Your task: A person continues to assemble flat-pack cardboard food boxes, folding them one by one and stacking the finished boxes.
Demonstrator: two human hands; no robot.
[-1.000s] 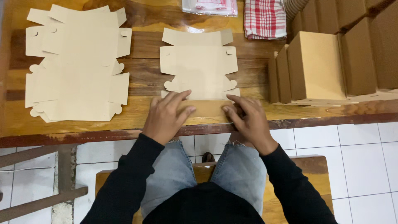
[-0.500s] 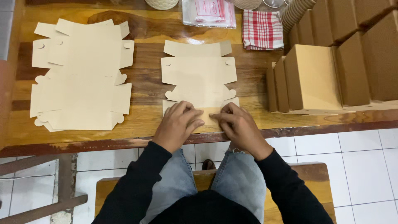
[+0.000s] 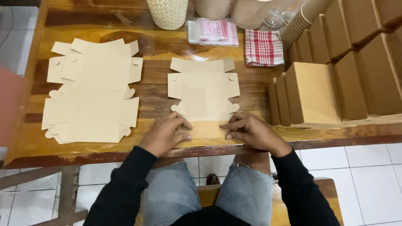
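While both hands, left hand (image 3: 167, 133) and right hand (image 3: 250, 131), press flat on the cardboard blank (image 3: 204, 90) near the table edge (image 3: 125, 155), grasping nothing, it looks light, stiff, best pinched along flaps.

A small food or drink shop's packing bench, seen from above. Beyond the right hand (image 3: 251, 132), a row of folded cardboard boxes (image 3: 335, 79) lines the wooden table (image 3: 83, 152), with stacked paper cups (image 3: 299, 23) farther back. Left of the left hand (image 3: 167, 133) lies a pile of flat box blanks (image 3: 90, 94); below is white tiled floor (image 3: 368, 175).
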